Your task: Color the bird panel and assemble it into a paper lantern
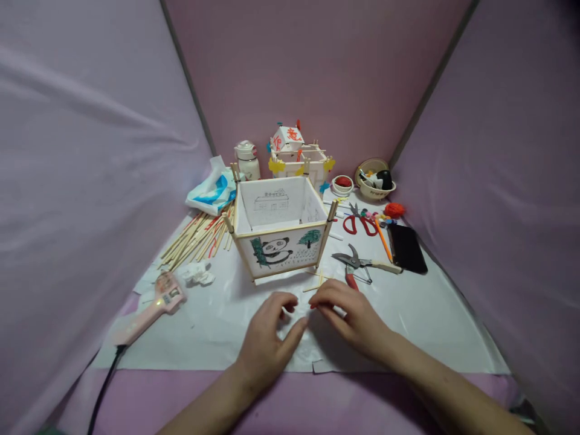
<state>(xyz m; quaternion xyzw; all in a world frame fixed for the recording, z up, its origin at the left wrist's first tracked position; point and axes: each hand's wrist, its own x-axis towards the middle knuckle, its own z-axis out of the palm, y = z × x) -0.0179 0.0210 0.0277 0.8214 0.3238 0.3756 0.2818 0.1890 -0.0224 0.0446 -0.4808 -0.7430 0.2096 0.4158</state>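
Observation:
Close in front of me, my left hand (272, 334) hovers over the white sheet with its fingers curved and a gap between thumb and forefinger; nothing shows in it. Facing it, my right hand (351, 311) has thumb and forefinger pressed together. A small red spot shows at those fingertips, too small to name. Just beyond the hands stands a square paper lantern frame (290, 251), open at the top, with wooden sticks at its corners and a panda drawing on the front. Short thin sticks (321, 281) lie between the frame and my right hand.
Pruning shears (356, 261), red-handled scissors (360, 225) and a black phone (408, 248) lie to the right. On the left are a pink glue gun (151, 308) with a cord, crumpled tissue (198, 274) and wooden sticks (194, 241). A decorated lantern (294, 154) stands behind.

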